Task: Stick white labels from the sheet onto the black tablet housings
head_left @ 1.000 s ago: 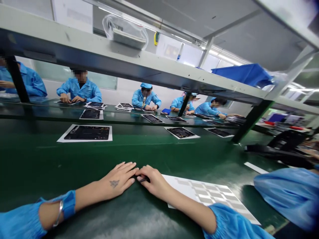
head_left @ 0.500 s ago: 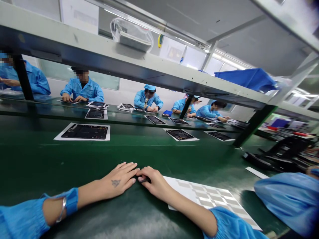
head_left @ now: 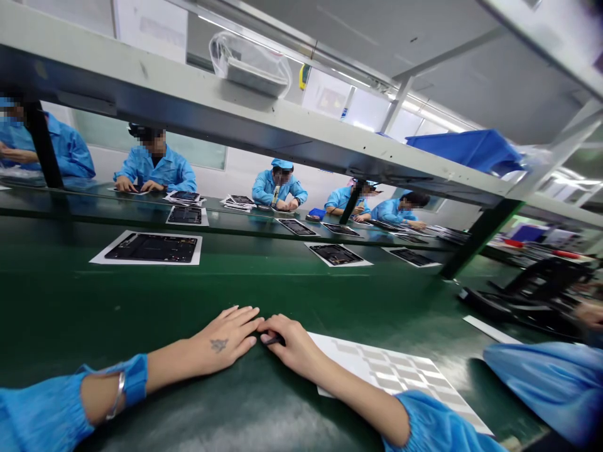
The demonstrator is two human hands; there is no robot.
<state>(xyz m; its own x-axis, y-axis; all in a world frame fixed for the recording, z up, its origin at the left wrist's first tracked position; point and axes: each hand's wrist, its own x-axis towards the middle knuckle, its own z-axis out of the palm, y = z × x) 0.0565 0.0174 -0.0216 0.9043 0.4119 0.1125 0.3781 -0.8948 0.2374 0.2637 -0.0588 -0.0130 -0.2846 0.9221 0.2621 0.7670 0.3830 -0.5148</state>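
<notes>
Black object (head_left: pixel 275 340) | in right hand (head_left: pixel 294 344) | left hand (head_left: pixel 230 336) palm-down on bench (head_left: pixel 264 402)

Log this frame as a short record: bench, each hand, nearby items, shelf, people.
bench: green bench, glossy surface
left_hand: left hand palm down, fingers extended
right_hand: right hand holds small dark object, mostly hidden by the fingers
hand_contact: fingertips close together; touch unclear
right_of_hands: white sheet with grey blocks, partly hidden by right forearm
beyond_hands: dark flat unit on white paper, more like it farther right
shelf: blue bin, clear bag
people: several co-workers in blue across the bench
</notes>
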